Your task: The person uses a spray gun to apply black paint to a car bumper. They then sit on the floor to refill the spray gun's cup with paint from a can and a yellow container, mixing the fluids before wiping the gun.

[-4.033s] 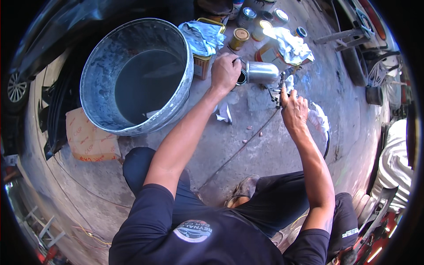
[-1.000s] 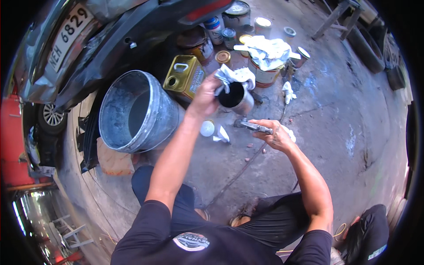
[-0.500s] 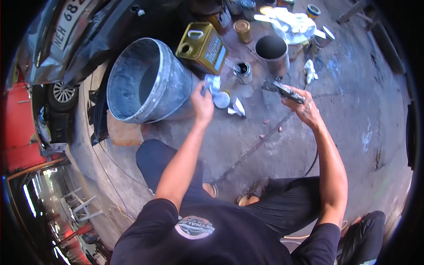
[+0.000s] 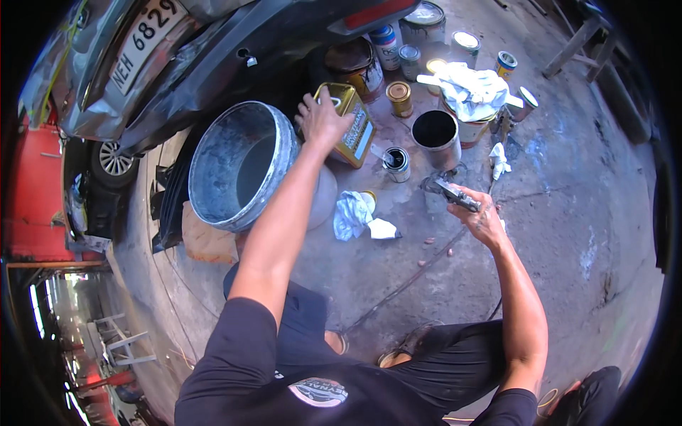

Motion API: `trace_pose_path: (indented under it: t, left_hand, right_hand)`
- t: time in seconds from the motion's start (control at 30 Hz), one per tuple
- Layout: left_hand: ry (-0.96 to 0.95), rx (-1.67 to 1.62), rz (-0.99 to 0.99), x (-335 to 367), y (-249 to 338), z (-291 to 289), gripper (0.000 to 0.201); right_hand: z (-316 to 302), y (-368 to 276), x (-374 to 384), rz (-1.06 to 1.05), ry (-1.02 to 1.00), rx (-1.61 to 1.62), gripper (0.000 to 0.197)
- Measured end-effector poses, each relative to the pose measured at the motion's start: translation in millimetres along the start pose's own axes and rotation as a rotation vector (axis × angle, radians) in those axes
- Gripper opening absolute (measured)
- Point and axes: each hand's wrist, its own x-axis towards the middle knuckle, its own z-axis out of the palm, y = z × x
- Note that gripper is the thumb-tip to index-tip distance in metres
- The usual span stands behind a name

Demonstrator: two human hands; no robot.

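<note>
My left hand (image 4: 323,122) is over the top of a gold rectangular metal can (image 4: 362,136), its fingers spread apart around the can's handle area. Part of the can's top is hidden by that hand. In my right hand (image 4: 484,221) is a spray gun (image 4: 458,197), gripped by its body, with a hose trailing across the floor. Just beyond the gun stands a tall open container (image 4: 436,138) with a dark inside. A small open can (image 4: 396,165) of dark liquid sits between the gold can and that container. Nearer to me, a crumpled pale blue cloth (image 4: 352,216) lies on the floor.
A large grey bucket (image 4: 202,163) stands left of the gold can, under my left forearm. Behind are several paint cans, a small gold tin (image 4: 399,99) and white cloth (image 4: 474,91) on a can. A dented car bumper (image 4: 234,78) overhangs the far left.
My left hand has let go of the pale blue cloth, now on the floor, and has moved forward to the gold can. My right hand still holds the spray gun; the view has shifted.
</note>
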Motion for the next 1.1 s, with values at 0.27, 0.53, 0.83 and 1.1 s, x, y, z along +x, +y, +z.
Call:
trace_pose_path:
  t: [0.27, 0.53, 0.83, 1.1]
  left_hand:
    - [-0.21, 0.004, -0.18, 18, -18, 22, 0.118]
    - [-0.197, -0.019, -0.172, 11, -16, 22, 0.112]
    - [-0.246, -0.047, -0.17, 23, -26, 22, 0.116]
    - [-0.147, -0.003, 0.652, -41, 42, 15, 0.101]
  right_hand:
    - [-1, 6, -15, -0.023, 0.043, -0.063, 0.048]
    - [4, 13, -15, -0.026, 0.083, -0.05, 0.048]
    - [3, 29, -12, -0.022, 0.109, -0.042, 0.05]
    - [-17, 34, -19, 0.004, 0.172, -0.087, 0.049]
